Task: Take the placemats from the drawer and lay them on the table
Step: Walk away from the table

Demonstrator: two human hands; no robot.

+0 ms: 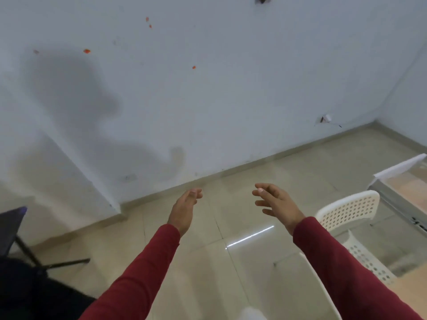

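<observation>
We hold both arms out in dark red sleeves over open floor. Our left hand [184, 207] is empty, its fingers loosely curled together, and our right hand [276, 204] is empty too, its fingers spread apart, palm turned inward. The hands are apart from each other and touch nothing. Beneath them the glossy beige tiled floor [208, 262] lies bare as far as the skirting of the pale wall [208, 88], which meets a second wall in the far right corner. A white perforated chair [351, 211] stands just beside our right forearm, and past it, at the right edge of view, the corner of the glass table [402, 181] shows its metal frame. A dark stand with thin black legs [27, 252] occupies the lower left. We see no placemats and no drawer here.
</observation>
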